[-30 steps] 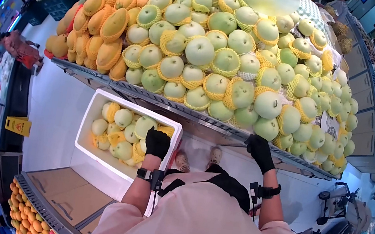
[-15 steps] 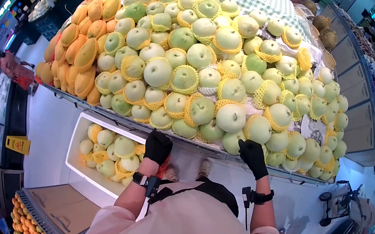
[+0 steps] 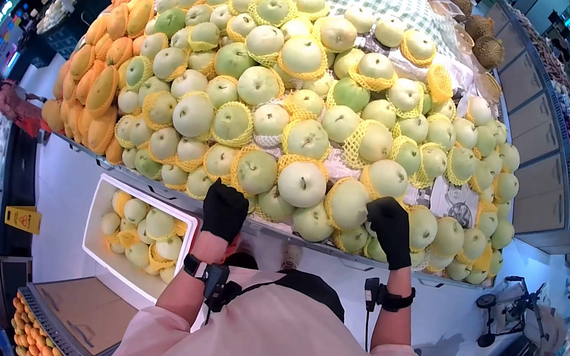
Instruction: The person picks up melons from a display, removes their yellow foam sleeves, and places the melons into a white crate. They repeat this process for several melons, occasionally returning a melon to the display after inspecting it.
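Note:
My left hand (image 3: 224, 212), in a black glove, is curled closed at the front edge of the fruit display, beside a pale green melon (image 3: 201, 183). My right hand (image 3: 389, 230), gloved in black too, has its fingers bent in at the front row, its knuckles close to a melon in a yellow foam net (image 3: 347, 204). Both palms face away from me, and nothing shows sticking out of either hand. Between the hands lie a bare whitish melon (image 3: 302, 182) and a greener one (image 3: 313, 223) below it.
Orange mangoes (image 3: 102, 89) are piled on the left. A white foam box (image 3: 90, 223) with netted melons stands on the floor, left of my left arm. Farther off are a yellow floor sign (image 3: 22, 218), a person (image 3: 12, 102) and a folded stroller (image 3: 511, 315).
My view has shifted right along the display. Both hands have moved right relative to the fruit, the right one past the netted melon; the left has come up to the front row.

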